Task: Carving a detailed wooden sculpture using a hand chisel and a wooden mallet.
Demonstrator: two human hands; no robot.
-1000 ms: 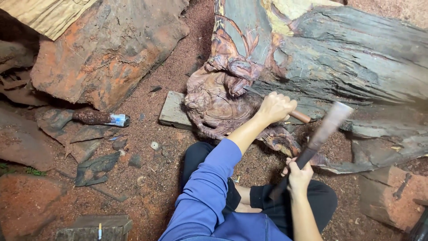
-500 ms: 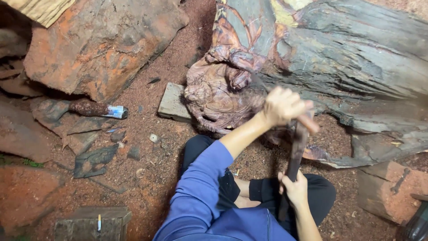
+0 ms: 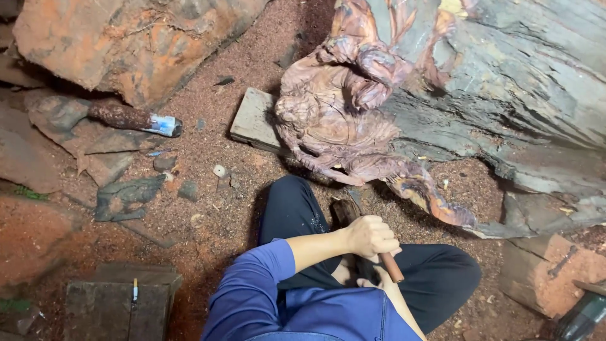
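I sit cross-legged on red, sawdust-covered ground in front of a reddish carved wood figure (image 3: 341, 120) cut into a large grey log (image 3: 505, 95). My left hand (image 3: 371, 235), on a blue-sleeved arm, is closed around a chisel with a reddish wooden handle (image 3: 392, 268), held low over my lap. My right hand (image 3: 365, 279) sits just under it, mostly hidden, gripping a dark mallet whose head (image 3: 344, 211) rests near my knee. Both hands are a short way below the carving and do not touch it.
A flat wooden board (image 3: 252, 120) lies under the carving's left side. A large red rock (image 3: 126, 44) and slabs fill the left, with a taped-handle tool (image 3: 136, 120) on them. Wooden blocks sit at lower left (image 3: 120, 300) and right (image 3: 543, 271).
The mallet was raised at the right, then swung down. Both hands have since dropped from the carving to my lap, and the view has moved closer.
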